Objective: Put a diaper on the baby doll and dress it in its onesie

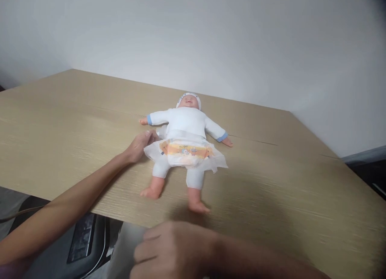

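A baby doll point(184, 126) in a white suit and cap lies on its back on a light wooden table point(286, 190), wearing a diaper point(187, 152) with an orange printed band. My left hand point(139, 145) reaches out to the doll's side and pinches the diaper's left tab, fingers pressed together. My right hand point(171, 251) hovers close to the camera at the table's near edge, below the doll's feet, fingers loosely curled with nothing seen in them.
A white wall point(211, 42) backs the table. Below the table's near edge on the left stands a dark device with a cable point(84, 238). A dark object point(374, 174) sits beyond the table's right edge.
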The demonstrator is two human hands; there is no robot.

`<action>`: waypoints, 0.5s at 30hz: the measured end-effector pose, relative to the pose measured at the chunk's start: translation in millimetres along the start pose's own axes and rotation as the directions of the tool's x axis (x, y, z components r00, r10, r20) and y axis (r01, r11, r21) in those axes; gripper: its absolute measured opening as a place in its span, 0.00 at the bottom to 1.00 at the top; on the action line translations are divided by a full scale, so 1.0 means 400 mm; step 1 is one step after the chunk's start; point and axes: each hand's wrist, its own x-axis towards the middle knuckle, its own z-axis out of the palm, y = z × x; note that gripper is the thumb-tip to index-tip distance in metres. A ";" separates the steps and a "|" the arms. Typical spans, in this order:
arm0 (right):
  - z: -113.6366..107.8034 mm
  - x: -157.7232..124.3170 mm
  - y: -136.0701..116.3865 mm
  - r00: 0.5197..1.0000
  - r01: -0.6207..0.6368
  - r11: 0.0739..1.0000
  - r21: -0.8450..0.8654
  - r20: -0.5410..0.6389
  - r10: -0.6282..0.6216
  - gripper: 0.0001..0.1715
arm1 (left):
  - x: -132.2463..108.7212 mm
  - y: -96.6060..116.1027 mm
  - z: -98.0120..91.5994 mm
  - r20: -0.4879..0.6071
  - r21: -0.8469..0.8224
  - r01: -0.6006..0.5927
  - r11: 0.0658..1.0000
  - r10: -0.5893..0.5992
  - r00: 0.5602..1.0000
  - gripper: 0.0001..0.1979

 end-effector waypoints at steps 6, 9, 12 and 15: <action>-0.208 -0.123 0.015 0.770 -0.495 0.836 -0.237 -0.565 0.296 0.10 | -0.016 0.031 -0.014 0.028 0.080 -0.270 0.959 0.269 0.963 0.29; -0.251 -0.204 0.042 0.483 -0.813 0.562 -0.154 -0.717 0.502 0.13 | -0.018 0.060 -0.011 0.129 0.234 -0.313 0.921 0.289 0.949 0.23; -0.243 -0.272 0.097 0.316 -0.907 0.421 -0.011 -0.679 0.662 0.38 | -0.010 0.085 0.005 0.219 0.350 -0.302 0.887 0.236 0.947 0.23; -0.222 -0.312 0.153 0.236 -0.920 0.368 0.136 -0.557 0.796 0.44 | 0.000 0.093 0.020 0.240 0.368 -0.237 0.899 0.154 0.958 0.22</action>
